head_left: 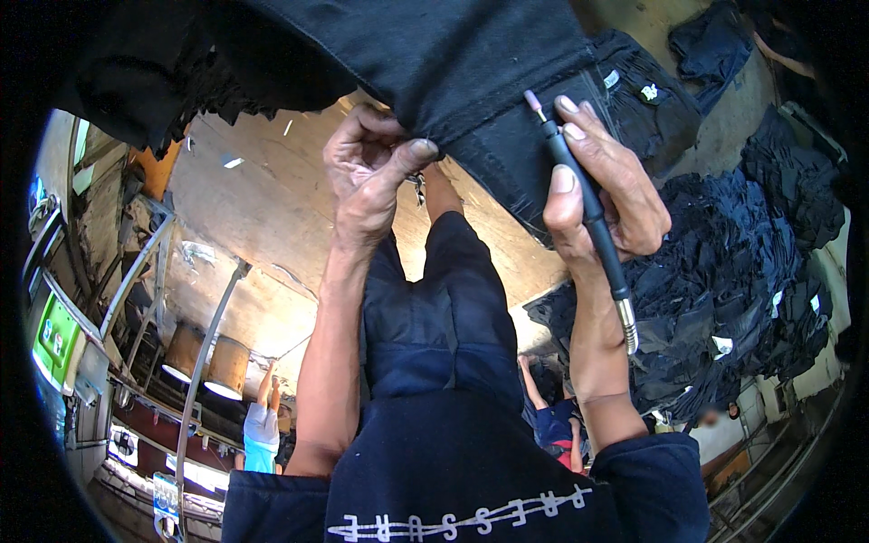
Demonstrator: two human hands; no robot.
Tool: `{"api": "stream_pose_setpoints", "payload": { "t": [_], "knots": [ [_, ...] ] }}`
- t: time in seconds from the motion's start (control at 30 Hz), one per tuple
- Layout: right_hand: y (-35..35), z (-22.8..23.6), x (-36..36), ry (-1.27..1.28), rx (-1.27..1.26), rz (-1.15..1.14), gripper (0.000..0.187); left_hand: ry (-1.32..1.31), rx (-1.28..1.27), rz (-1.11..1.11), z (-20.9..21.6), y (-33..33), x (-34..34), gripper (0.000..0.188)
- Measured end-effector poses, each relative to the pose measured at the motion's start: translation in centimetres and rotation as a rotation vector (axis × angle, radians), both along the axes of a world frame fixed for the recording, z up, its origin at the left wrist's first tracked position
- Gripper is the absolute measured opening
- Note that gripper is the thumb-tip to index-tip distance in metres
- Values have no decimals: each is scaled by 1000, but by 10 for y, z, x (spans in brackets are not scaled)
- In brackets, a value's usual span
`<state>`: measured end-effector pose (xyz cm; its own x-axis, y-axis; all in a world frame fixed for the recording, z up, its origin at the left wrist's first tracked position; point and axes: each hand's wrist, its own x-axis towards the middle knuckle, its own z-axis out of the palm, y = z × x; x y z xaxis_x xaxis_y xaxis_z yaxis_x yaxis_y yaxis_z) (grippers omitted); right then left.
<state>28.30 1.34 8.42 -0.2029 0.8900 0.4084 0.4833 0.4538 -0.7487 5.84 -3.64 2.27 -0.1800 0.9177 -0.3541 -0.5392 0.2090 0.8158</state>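
Observation:
My left hand (371,172) pinches the frayed edge of a black denim garment (453,63) that hangs across the top of the view. My right hand (602,185) grips a slim black pen-shaped grinding tool (588,204) with a small pinkish tip that points up at the cloth. The tool's metal-sprung flexible shaft runs down past my wrist. Both forearms rise from my dark blue sleeves at the bottom.
A large heap of dark denim pieces (751,271) lies to the right, with more garments (715,41) at the top right. Wooden boards (272,208) sit behind my hands. Another person in a light blue top (262,421) stands lower left, near metal drums (208,357).

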Motion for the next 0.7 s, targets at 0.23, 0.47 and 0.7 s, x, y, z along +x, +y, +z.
{"api": "stream_pose_setpoints", "payload": {
  "t": [0.23, 0.47, 0.7],
  "knots": [
    [2, 3, -1, -10, -6, 64, 26, 0, 26, -12, -1, 0, -1, 30],
    [3, 1, -3, 12, 16, 129, 28, -11, -2, -5, 2, -1, 1, 29],
    [4, 3, -5, 12, 10, 195, 28, -15, 5, -16, 1, -1, 0, 30]
  ]
}}
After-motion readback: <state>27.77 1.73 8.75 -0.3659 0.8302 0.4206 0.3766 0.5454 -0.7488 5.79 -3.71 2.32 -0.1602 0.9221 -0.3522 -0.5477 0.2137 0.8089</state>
